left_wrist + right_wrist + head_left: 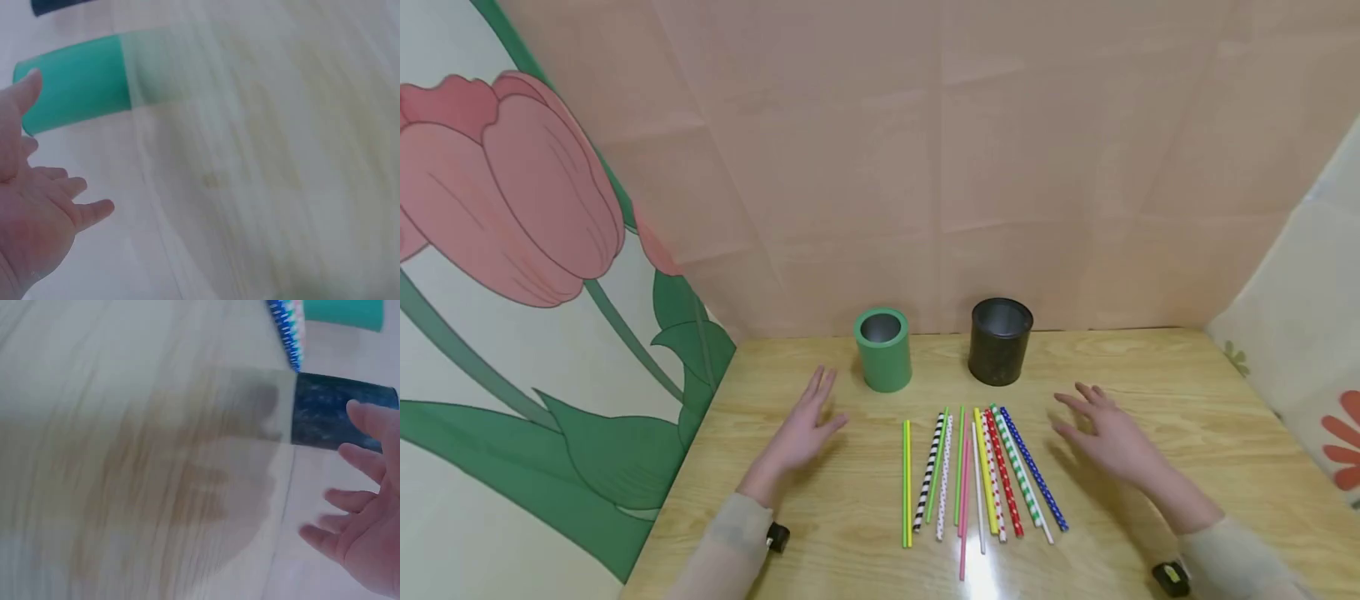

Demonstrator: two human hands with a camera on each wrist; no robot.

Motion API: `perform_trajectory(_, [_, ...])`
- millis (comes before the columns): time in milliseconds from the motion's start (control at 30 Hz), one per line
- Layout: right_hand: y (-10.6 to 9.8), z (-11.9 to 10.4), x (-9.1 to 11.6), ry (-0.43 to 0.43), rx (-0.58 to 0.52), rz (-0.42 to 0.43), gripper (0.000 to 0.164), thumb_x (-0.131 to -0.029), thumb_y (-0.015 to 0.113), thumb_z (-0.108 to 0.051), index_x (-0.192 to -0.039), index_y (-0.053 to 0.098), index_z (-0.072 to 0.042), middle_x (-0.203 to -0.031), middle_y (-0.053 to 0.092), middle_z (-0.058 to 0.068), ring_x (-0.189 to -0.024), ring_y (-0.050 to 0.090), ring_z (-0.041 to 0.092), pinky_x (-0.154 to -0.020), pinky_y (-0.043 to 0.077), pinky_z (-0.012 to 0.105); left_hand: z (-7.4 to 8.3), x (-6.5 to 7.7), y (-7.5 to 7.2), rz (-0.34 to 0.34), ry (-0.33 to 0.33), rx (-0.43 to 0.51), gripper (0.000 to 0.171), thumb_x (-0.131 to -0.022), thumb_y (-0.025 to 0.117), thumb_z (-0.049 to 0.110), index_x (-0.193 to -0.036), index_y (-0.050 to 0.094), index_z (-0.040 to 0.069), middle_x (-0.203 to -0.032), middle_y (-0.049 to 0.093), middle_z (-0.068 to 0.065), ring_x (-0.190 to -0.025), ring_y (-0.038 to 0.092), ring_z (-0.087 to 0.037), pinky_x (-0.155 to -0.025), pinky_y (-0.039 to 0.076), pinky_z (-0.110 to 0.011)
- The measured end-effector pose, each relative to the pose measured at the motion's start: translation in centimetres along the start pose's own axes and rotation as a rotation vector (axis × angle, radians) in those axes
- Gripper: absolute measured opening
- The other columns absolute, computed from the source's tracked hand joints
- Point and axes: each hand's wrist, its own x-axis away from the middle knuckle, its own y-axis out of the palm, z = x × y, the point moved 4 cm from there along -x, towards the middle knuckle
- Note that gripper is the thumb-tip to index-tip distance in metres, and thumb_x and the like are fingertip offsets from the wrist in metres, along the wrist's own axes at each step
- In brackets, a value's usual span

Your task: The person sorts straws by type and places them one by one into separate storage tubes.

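Note:
Between my two hands, a row of patterned paper straws (988, 475) and thin coloured sticks (906, 483) lies on the wooden table. My left hand (801, 429) hovers left of them with fingers spread, holding nothing. To the right of the row, my right hand (1105, 433) is also held over the table, fingers apart and nothing in it. Behind the straws stand a green cup (886, 358), nearer my left hand, and a black cup (1000, 346), nearer my right. The green cup (78, 84) shows beyond the left thumb in the left wrist view; the black cup (331, 412) shows beyond the right fingers.
The wooden table (1210, 417) ends at a pinkish cloth backdrop (940, 167) right behind the cups. A panel with a large tulip picture (535, 192) borders the left side. On the right is a pale panel with red petals (1341, 442).

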Motion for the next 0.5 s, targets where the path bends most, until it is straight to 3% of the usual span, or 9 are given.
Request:
perform_trajectory(133, [0.3, -0.2, -0.3, 0.09, -0.18, -0.003, 0.059, -0.108, 0.067, -0.037, -0.153, 0.055, 0.0, -0.147, 0.059, 0.03, -0.127, 0.061, 0.052, -0.102, 0.056, 0.062, 0.8, -0.9, -0.3, 0.102, -0.014, 0.137, 0.08, -0.109, 0.065, 0.033, -0.173, 0.017, 0.022, -0.179, 0.008, -0.004, -0.163, 0.013, -0.032, -0.131, 0.017, -0.056])
perform_trajectory(267, [1.3, -0.3, -0.4, 0.217, -0.447, -0.1, 0.064, -0.107, 0.07, -0.032, -0.156, 0.049, 0.003, -0.139, 0.067, 0.026, -0.115, 0.071, 0.035, -0.085, 0.065, 0.04, 1.9, -2.5, -0.5, 0.229, -0.006, 0.254, 0.076, -0.107, 0.069, 0.027, -0.17, 0.028, 0.013, -0.176, 0.024, -0.009, -0.161, 0.025, -0.032, -0.13, 0.025, -0.054])
perform_trajectory(367, [2.2, -0.4, -0.3, 0.301, -0.59, -0.181, 0.066, -0.106, 0.071, -0.026, -0.157, 0.045, 0.006, -0.139, 0.065, 0.027, -0.114, 0.071, 0.031, -0.083, 0.067, 0.039, 3.0, -3.9, -0.6, 0.292, -0.021, 0.381, 0.075, -0.105, 0.072, 0.025, -0.168, 0.034, 0.011, -0.173, 0.032, -0.01, -0.157, 0.034, -0.031, -0.127, 0.035, -0.054])
perform_trajectory(500, [3.2, -0.4, 0.0, 0.366, -0.652, -0.234, 0.066, -0.104, 0.074, -0.023, -0.156, 0.046, 0.006, -0.135, 0.068, 0.025, -0.111, 0.072, 0.029, -0.083, 0.067, 0.042, 4.1, -5.8, -0.6, 0.346, -0.079, 0.552, 0.077, -0.103, 0.076, 0.032, -0.167, 0.037, 0.014, -0.17, 0.038, -0.012, -0.154, 0.039, -0.033, -0.124, 0.039, -0.054])
